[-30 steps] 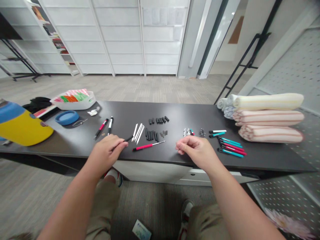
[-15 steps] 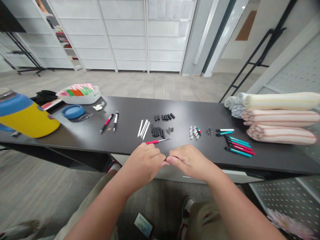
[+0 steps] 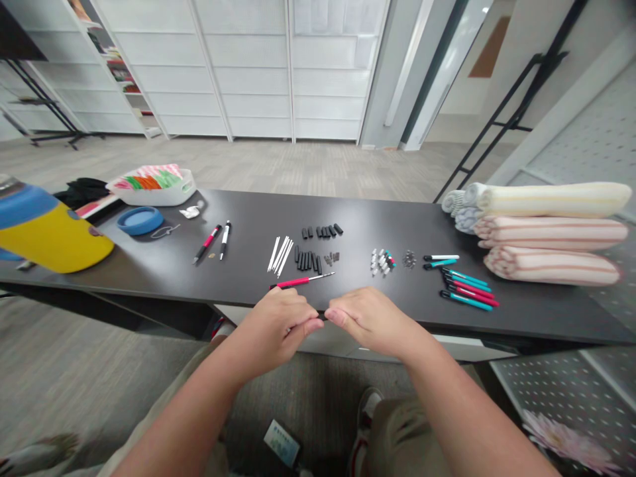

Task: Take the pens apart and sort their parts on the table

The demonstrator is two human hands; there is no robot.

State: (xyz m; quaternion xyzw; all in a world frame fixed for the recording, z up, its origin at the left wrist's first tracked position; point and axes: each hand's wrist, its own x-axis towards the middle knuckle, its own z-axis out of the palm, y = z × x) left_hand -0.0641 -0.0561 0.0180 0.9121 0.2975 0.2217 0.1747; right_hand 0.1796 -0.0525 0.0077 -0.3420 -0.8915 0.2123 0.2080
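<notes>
My left hand (image 3: 278, 326) is closed at the desk's front edge, thumb pressed to the curled fingers. Opposite it, my right hand (image 3: 372, 319) is closed too, its fingertips almost meeting the left ones. A tiny dark bit shows between the fingertips; what they pinch is mostly hidden. Just beyond my left hand lies a red pen part with a metal tip (image 3: 303, 281). Past it are thin white refills (image 3: 281, 256), black rubber grips (image 3: 308, 260), more short black pieces (image 3: 325, 231) and small grey parts (image 3: 332, 258). Small white pieces (image 3: 381, 262) and springs (image 3: 409, 259) lie farther right.
Teal, red and white pen barrels (image 3: 467, 286) lie right of the springs, beside rolled towels (image 3: 551, 232). Two whole pens (image 3: 207, 244) lie left. Farther left are a blue lid (image 3: 140, 220), a white basket (image 3: 163, 194) and a yellow-blue jar (image 3: 54, 228).
My hands have drawn slightly apart; their fingertips were touching before and now leave a narrow gap. The left thumb is straighter. The view has shifted a little; the desk items stay in place.
</notes>
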